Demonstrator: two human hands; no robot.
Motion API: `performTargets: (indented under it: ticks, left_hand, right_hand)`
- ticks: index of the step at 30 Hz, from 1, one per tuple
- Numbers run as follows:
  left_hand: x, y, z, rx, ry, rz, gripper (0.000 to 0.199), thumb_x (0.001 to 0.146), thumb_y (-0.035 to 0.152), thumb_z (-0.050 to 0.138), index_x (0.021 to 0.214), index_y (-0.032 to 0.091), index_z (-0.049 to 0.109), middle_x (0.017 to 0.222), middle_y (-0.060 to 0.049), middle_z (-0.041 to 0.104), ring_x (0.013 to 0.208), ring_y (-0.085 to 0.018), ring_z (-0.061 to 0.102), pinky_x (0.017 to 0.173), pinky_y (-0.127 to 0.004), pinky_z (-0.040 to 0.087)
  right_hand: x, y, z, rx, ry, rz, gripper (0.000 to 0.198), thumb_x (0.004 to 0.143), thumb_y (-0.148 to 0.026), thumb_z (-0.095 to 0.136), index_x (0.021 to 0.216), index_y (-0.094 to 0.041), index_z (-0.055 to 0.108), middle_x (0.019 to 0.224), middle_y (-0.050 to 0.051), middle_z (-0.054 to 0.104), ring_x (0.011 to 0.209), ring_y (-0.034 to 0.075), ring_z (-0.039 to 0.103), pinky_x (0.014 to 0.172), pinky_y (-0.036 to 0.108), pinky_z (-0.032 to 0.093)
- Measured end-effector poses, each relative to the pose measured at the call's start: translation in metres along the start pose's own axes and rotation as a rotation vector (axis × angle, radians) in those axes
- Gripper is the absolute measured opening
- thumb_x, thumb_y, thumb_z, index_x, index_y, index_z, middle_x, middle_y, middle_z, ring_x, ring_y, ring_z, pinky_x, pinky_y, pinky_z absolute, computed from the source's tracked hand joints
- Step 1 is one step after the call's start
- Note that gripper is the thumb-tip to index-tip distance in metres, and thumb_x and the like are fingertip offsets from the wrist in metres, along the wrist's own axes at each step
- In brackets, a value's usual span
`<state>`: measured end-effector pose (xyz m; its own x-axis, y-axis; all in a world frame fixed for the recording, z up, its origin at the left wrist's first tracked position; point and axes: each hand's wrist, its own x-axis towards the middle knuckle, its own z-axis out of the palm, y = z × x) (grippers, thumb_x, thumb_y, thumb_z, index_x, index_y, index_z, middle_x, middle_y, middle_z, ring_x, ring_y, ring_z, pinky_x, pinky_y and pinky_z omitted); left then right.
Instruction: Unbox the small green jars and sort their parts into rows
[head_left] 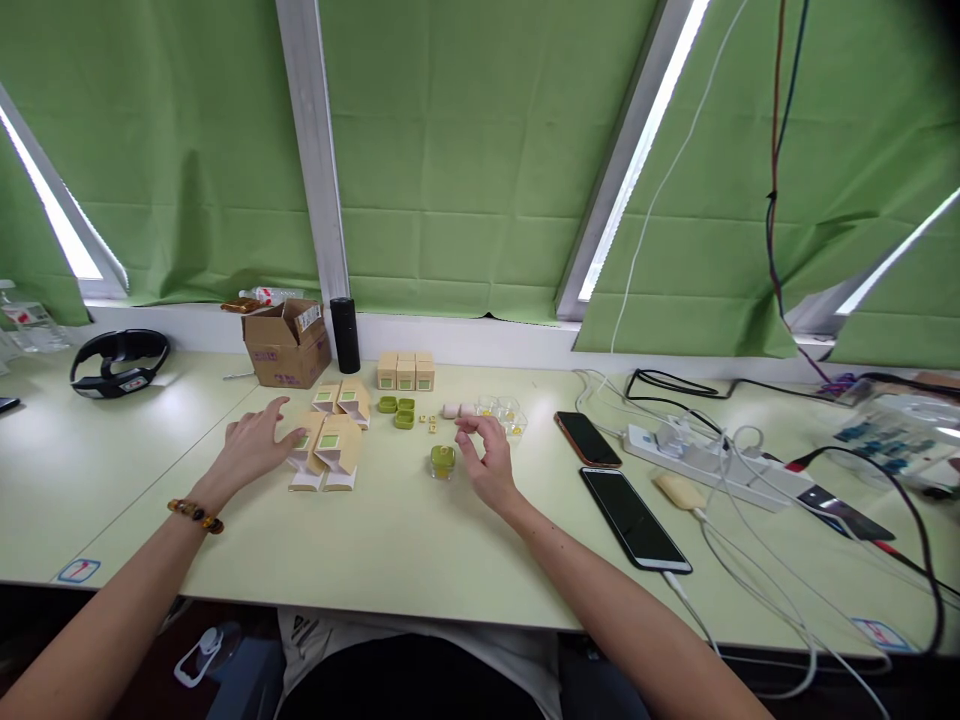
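My left hand (pixel 259 440), a beaded bracelet at its wrist, reaches out with fingers apart beside several opened-out beige cartons (pixel 339 445) with green labels. Its thumb tip lies close to the nearest left carton; I cannot tell whether they touch. On the other side, my right hand (pixel 489 465) hovers with curved fingers and thumb apart, nothing seen between them. Just left of it stands a small clear jar with a green lid (pixel 442 457). Beyond are green square lids (pixel 405 413), tiny yellow pieces (pixel 432 422), pale pink cylinders (pixel 458 410) and clear jars (pixel 504 408), partly hidden by my right hand.
Closed beige boxes (pixel 406 372) stand at the back, near a black cylinder (pixel 345 335) and a cardboard box (pixel 286 343). A black headset (pixel 120 362) lies left. To the right are two phones (pixel 635 520), a power strip (pixel 705 465) and tangled cables.
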<state>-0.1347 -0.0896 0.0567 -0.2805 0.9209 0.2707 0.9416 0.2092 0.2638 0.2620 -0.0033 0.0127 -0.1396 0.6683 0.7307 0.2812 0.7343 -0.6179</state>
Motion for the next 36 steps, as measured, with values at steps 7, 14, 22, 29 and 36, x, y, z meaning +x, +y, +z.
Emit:
performTargets:
  ticks: [7, 14, 22, 29, 36]
  left_hand:
    - [-0.034, 0.060, 0.023, 0.177, -0.075, 0.306, 0.062, 0.102, 0.053, 0.042, 0.161, 0.037, 0.037, 0.169, -0.017, 0.030, 0.156, -0.044, 0.026, 0.116, -0.065, 0.030]
    - [-0.025, 0.065, 0.041, 0.263, -0.167, 0.275, 0.058, 0.105, 0.047, 0.035, 0.161, 0.033, 0.039, 0.170, -0.022, 0.028, 0.158, -0.043, 0.023, 0.115, -0.071, 0.026]
    - [-0.017, 0.057, 0.038, 0.213, -0.135, 0.295, 0.062, 0.102, 0.050, 0.043, 0.161, 0.031, 0.041, 0.169, -0.019, 0.033, 0.157, -0.044, 0.026, 0.120, -0.068, 0.022]
    - [-0.021, 0.095, 0.031, -0.013, 0.029, 0.520, 0.065, 0.100, 0.048, 0.052, 0.159, 0.025, 0.039, 0.164, -0.015, 0.042, 0.156, -0.037, 0.030, 0.125, -0.060, 0.026]
    - [-0.023, 0.175, 0.058, -0.319, -0.261, 0.613, 0.076, 0.087, 0.035, 0.068, 0.157, 0.021, 0.041, 0.151, -0.016, 0.056, 0.144, -0.035, 0.046, 0.116, -0.048, 0.043]
  right_hand:
    - [-0.001, -0.001, 0.002, -0.009, -0.021, -0.008, 0.017, 0.100, -0.035, 0.056, 0.107, -0.024, 0.067, 0.103, 0.006, 0.069, 0.105, 0.026, 0.061, 0.101, 0.048, 0.043]
    - [0.000, -0.001, 0.001, -0.001, -0.023, -0.006, 0.017, 0.100, -0.034, 0.056, 0.108, -0.024, 0.068, 0.100, 0.005, 0.069, 0.103, 0.026, 0.061, 0.099, 0.047, 0.042]
    - [0.000, -0.001, 0.002, -0.010, -0.030, -0.001, 0.018, 0.100, -0.033, 0.055, 0.109, -0.024, 0.068, 0.100, 0.006, 0.069, 0.104, 0.026, 0.061, 0.101, 0.048, 0.041]
    - [0.005, 0.003, -0.001, -0.020, -0.050, 0.019, 0.018, 0.094, -0.026, 0.056, 0.110, -0.024, 0.066, 0.095, 0.004, 0.069, 0.095, 0.024, 0.062, 0.094, 0.043, 0.045]
    - [0.005, 0.029, 0.000, -0.019, -0.256, 0.263, 0.038, 0.077, -0.010, 0.049, 0.108, -0.025, 0.062, 0.088, 0.000, 0.068, 0.075, 0.018, 0.060, 0.068, 0.030, 0.043]
